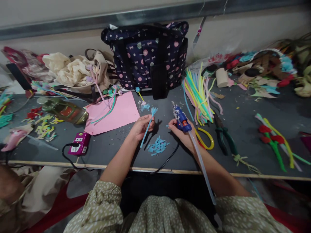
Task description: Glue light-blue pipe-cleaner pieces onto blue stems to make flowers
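Note:
My left hand (143, 127) pinches a light blue pipe cleaner stem (146, 133), its top end crowned by a tuft of short blue pieces (154, 111). In my right hand (181, 132) is a dark blue hot glue gun (181, 117), nozzle pointing away from me, a long clear glue stick (201, 165) trailing from its back. The fingertips of that hand also pinch a tiny blue piece (167, 126). Between my wrists lies a loose pile of short cut blue pieces (158, 145). Whitish glue residue coats the nozzle.
A polka-dot bag (145, 58) stands at the back with a black phone (159, 81) against it. Right of my hands are a pipe cleaner bundle (199, 97) and pliers (224, 137). Leftward are pink paper (114, 113), a bottle (64, 110) and a purple power socket (80, 143).

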Demonstrator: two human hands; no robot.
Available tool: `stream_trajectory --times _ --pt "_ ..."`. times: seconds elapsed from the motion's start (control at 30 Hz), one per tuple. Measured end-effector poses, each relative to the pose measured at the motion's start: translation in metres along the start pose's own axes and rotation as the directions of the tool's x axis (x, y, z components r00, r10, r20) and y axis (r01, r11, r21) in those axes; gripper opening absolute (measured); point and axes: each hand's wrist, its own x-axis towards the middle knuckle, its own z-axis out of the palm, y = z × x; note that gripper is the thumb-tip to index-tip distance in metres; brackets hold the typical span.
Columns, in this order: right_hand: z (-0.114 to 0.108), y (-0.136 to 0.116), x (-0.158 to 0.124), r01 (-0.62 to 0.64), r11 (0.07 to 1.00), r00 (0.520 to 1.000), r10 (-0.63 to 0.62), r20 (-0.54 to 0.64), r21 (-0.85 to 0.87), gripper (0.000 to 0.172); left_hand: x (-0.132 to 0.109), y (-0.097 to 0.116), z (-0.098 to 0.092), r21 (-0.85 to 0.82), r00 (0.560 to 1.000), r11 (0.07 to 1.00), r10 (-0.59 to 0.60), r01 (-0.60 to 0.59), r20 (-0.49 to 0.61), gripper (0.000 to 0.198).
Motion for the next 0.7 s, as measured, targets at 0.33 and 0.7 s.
stream_trajectory --times 0.33,0.7 --pt "0.0 -0.007 -0.002 0.035 0.999 0.997 -0.037 -0.063 -0.037 0.015 -0.003 -0.005 0.004 0.117 0.972 0.977 -0.192 0.177 0.133 0.019" --pt "-0.002 -0.007 -0.003 0.12 0.979 0.985 -0.138 -0.101 -0.166 0.019 -0.005 -0.009 0.008 0.199 0.93 0.943 -0.306 0.266 0.202 0.021"
